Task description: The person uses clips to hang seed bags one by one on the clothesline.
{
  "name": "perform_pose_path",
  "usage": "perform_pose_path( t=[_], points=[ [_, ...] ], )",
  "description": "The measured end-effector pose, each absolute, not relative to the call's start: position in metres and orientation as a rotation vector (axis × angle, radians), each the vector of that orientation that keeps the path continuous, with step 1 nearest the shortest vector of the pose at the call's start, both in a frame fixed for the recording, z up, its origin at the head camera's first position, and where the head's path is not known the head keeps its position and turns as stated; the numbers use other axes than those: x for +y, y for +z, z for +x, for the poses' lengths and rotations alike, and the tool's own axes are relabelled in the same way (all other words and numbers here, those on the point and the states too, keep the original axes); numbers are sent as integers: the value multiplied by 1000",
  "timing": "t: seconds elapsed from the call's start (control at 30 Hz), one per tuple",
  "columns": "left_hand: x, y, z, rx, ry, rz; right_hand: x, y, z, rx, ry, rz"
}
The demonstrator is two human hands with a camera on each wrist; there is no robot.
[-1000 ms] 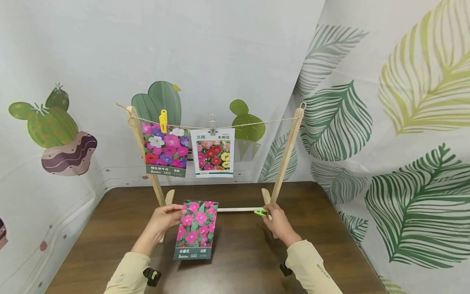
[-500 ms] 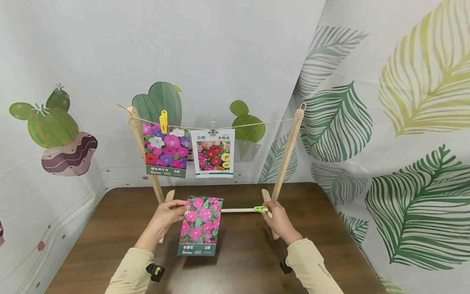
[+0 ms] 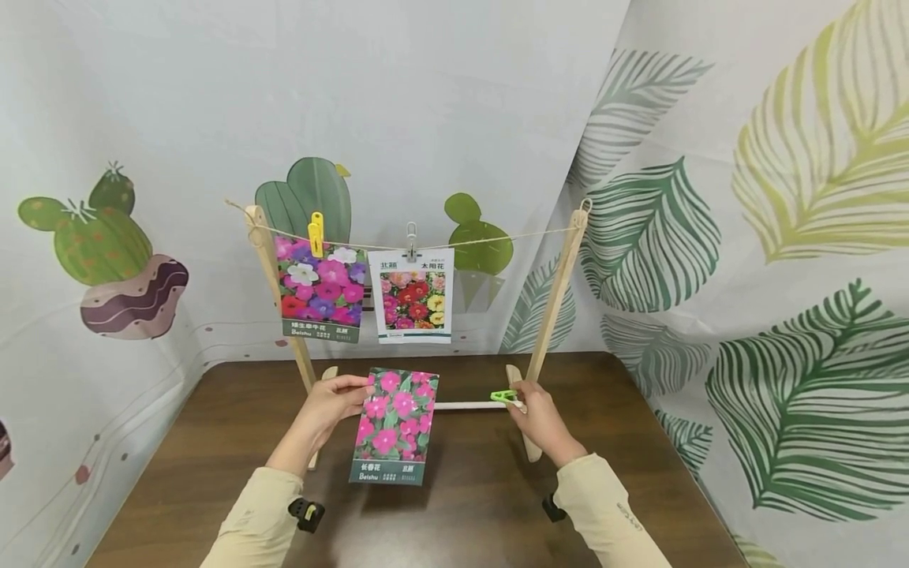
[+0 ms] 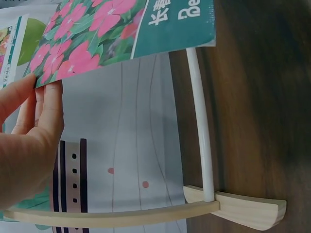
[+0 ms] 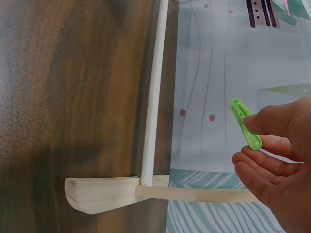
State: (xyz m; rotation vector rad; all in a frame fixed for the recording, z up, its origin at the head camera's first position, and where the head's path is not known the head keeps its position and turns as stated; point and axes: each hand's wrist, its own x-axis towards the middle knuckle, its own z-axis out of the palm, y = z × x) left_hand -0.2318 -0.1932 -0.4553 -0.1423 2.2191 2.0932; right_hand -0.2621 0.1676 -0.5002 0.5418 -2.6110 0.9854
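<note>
My left hand [image 3: 330, 410] pinches the upper left edge of a seed packet [image 3: 394, 426] with pink flowers and a dark green band. In the left wrist view, thumb and fingers grip the corner of that packet [image 4: 92, 39]. A light green clothespin [image 3: 504, 396] is held between the thumb and fingers of my right hand [image 3: 540, 418]. The right wrist view shows the clothespin [image 5: 247, 124] from the side. Above the hands, a twine line [image 3: 490, 239] carries a petunia-type seed packet [image 3: 323, 292] under a yellow clothespin [image 3: 316, 234] and a white packet [image 3: 412, 300] under a grey clip [image 3: 411, 242].
The twine runs between a left wooden post [image 3: 266, 256] and a right wooden post [image 3: 557, 300]. A white rod [image 3: 465, 405] joins their feet low over the brown table [image 3: 469, 505]. A printed cloth [image 3: 454, 95] hangs behind.
My left hand has lifted the pink-flowered packet up and to the right. My right hand has raised the green clothespin slightly and turned it. The hanging packets stay where they were.
</note>
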Motion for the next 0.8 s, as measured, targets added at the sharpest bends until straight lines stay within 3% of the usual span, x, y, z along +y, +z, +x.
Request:
perform_pose_path(
  t=[0.8],
  points=[
    [-179, -429, -240, 2258, 2058, -64, 161, -480, -265, -2556, 958, 587]
  ],
)
